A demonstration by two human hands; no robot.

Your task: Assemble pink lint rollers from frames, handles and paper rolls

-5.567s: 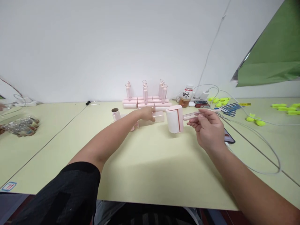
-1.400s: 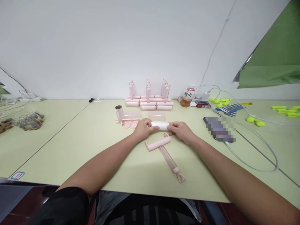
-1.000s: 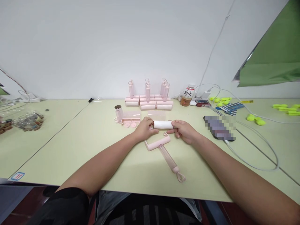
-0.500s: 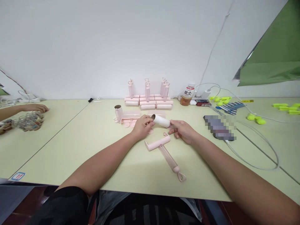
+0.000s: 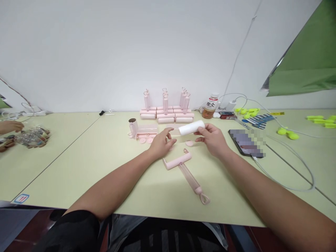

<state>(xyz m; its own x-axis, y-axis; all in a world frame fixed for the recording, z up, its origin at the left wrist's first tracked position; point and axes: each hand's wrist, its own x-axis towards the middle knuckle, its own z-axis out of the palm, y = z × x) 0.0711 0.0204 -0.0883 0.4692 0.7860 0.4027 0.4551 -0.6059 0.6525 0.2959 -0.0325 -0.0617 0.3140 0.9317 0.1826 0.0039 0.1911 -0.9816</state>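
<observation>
My right hand (image 5: 212,139) grips one end of a white lint roller refill (image 5: 191,128), held tilted above the table. My left hand (image 5: 162,143) is apart from the roll, fingers spread, with nothing seen in it. In front of both hands lies a pink lint roller handle (image 5: 189,175), its bracket toward me-left and its looped end toward the table's front edge. A pink disc (image 5: 189,143) rests beneath the roll. Left of my left hand are a pink half-shell (image 5: 147,135), more pink discs (image 5: 142,140), and an upright roll (image 5: 133,126) beside another handle.
Assembled pink lint rollers (image 5: 166,113) stand in rows against the wall. Right of them are a bottle (image 5: 210,106), a phone (image 5: 245,143) with its cable, blue tools (image 5: 258,120) and yellow-green parts (image 5: 287,133). Another person's hand (image 5: 12,126) reaches over bagged items (image 5: 34,135) at far left.
The white roll has moved right and turned in my right hand, its left end now lower. My left hand has come off it. The other person's hand has moved left.
</observation>
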